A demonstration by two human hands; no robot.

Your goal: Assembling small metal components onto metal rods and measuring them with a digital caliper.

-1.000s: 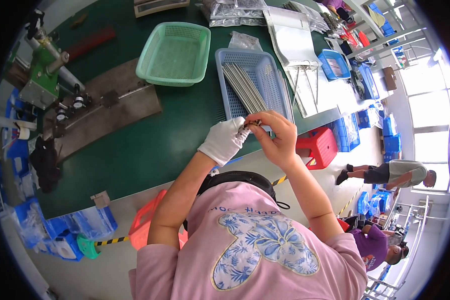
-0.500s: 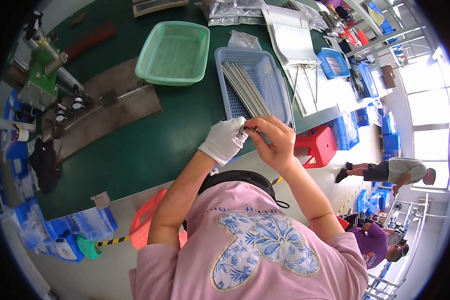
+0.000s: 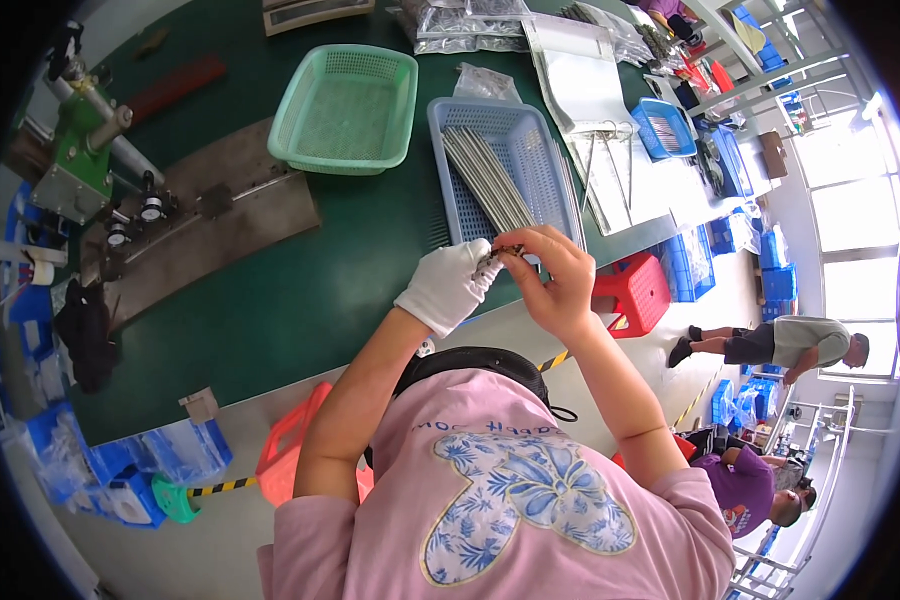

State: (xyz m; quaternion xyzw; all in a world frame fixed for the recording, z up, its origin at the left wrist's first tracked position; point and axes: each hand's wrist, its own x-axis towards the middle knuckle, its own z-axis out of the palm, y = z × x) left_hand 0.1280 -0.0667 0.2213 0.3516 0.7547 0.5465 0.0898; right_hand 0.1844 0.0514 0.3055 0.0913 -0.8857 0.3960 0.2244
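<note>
In a white glove, my left hand (image 3: 446, 288) is closed with its fingers curled at the near edge of the green work table. My bare right hand (image 3: 558, 282) pinches close beside it. Small dark pieces (image 3: 507, 251) show between the fingertips of both hands; their kind is too small to tell. Just beyond the hands sits a blue perforated basket (image 3: 555, 165) with a bundle of thin grey metal rods (image 3: 490, 180) lying slanted in it. My right fingers partly cover the basket's near end.
A light-green basket (image 3: 345, 110) stands left of the blue one. Farther left is a green bench device with dial gauges (image 3: 152, 207) on a metal plate (image 3: 210, 220). White sheets (image 3: 620, 170) and a small blue basket (image 3: 663, 128) lie right. Red stools (image 3: 642, 292) stand by the table.
My hands have drawn slightly apart at the fingertips, and more of the small dark pieces shows between them. The baskets and rods have stayed put.
</note>
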